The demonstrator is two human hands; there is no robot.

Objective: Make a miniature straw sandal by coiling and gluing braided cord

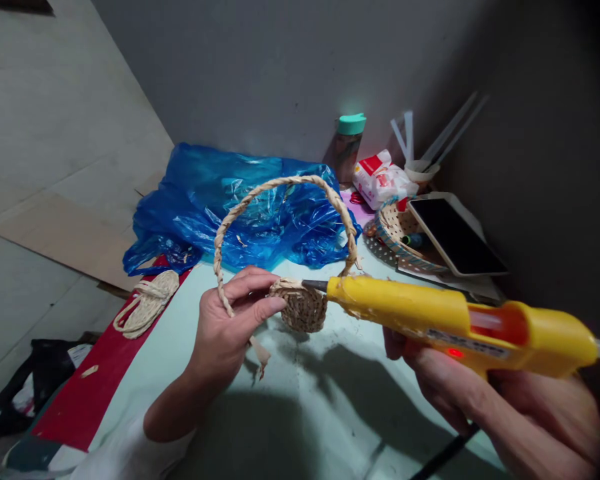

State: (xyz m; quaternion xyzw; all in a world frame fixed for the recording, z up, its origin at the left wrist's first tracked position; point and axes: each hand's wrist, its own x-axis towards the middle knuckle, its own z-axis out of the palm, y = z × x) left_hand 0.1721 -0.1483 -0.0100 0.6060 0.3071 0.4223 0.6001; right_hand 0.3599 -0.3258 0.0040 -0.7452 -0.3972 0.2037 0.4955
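Observation:
My left hand (240,313) pinches the edge of a small round woven piece (303,310) of brown plant fibre between thumb and fingers. From the same hand a twisted straw cord (285,181) rises in a wide loop, with a frayed end (261,353) hanging below. Wrapped round the handle of a yellow hot glue gun (405,307) is my right hand (470,393). The gun's dark nozzle is at the woven piece's upper rim; whether it touches I cannot tell. A red light glows on its side, and a clear glue stick sticks out of its back.
Behind the hands lies a blue plastic bag (195,200). A bottle with a green cap (351,125), a tissue pack (380,180), a woven basket (393,230) and a tablet (455,233) stand at the back right. Left is a woven sandal-shaped piece (150,303); a black cable runs below the gun.

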